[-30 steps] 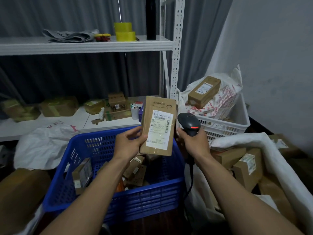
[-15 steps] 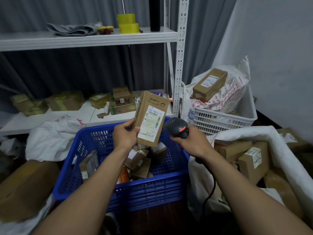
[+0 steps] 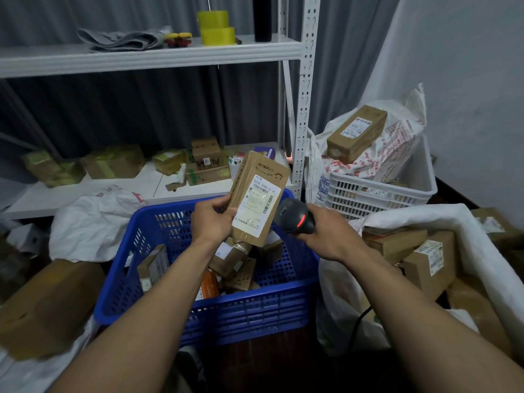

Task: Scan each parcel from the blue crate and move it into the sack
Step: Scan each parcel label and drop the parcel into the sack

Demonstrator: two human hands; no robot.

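Head | flat tan parcel [image 3: 256, 169], white barcode label [image 3: 258, 207] | left hand [image 3: 212, 219] grips it | right hand [image 3: 326, 236] grips scanner [image 3: 295, 219]

One blue perforated plastic crate [image 3: 249, 313], one white slatted plastic crate [image 3: 377, 191], one white woven sack [image 3: 493, 268], two yellow tape rolls [image 3: 217, 36] and one black handheld scanner [image 3: 295, 219] are in view; one flat brown parcel [image 3: 259, 199] is aloft.

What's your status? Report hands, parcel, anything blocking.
Left hand grips flat parcel over blue crate, label showing. Right hand grips scanner, lit red, beside the label. Sack open at right, path unblocked.
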